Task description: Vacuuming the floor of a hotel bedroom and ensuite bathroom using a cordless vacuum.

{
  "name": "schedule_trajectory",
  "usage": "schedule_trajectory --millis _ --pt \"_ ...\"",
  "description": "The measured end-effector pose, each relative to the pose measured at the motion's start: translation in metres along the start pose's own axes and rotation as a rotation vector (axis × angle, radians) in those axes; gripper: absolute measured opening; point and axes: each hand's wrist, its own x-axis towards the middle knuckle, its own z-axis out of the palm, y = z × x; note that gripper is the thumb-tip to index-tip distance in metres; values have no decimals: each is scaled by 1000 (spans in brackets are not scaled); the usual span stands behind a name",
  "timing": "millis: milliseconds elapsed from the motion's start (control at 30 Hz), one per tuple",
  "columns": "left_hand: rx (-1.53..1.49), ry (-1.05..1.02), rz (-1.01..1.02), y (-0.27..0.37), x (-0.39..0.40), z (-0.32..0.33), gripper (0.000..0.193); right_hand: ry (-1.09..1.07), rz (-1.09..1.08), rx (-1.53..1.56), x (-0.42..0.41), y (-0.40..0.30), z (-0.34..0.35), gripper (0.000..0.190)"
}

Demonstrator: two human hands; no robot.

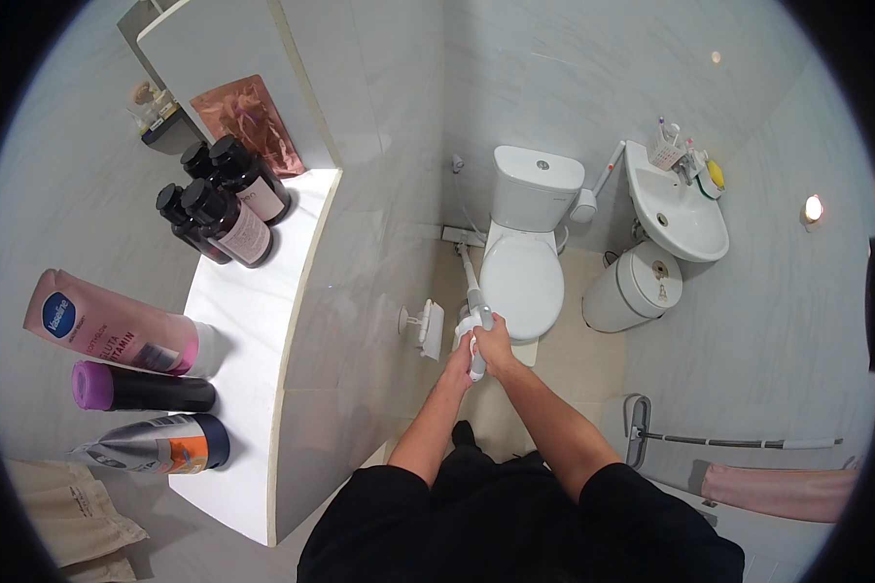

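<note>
Both hands grip a white and grey stick vacuum cleaner in front of me. My left hand is closed around the lower left of its body, and my right hand wraps the handle from the right. The tube slants away from me to a flat white floor head, which lies by the back wall to the left of the toilet's base. Close on the right of the tube stands the white toilet, its lid down. Part of the vacuum's body is hidden by my fingers.
A toilet-roll holder juts from the left partition. Several bottles and tubes stand on the white ledge. Right of the toilet are a toilet brush, a washbasin and a bin. A flat mop leans at the right wall.
</note>
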Motion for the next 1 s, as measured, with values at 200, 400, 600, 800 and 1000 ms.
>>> schedule_trajectory --millis 200,400,600,800,1000 --pt "-43 -25 -7 5 -25 8 46 105 -41 -112 2 15 10 65" --pt "-53 -52 -33 14 -55 19 49 227 -71 -238 -12 22 20 63" --pt "-28 -46 -67 15 -56 6 49 195 -59 -257 -15 28 25 63" --pt "-77 -113 -69 4 -57 9 49 70 -40 -159 -15 29 12 64" --pt "-130 -62 -22 -14 -58 17 50 16 -94 -295 -19 26 -3 64"
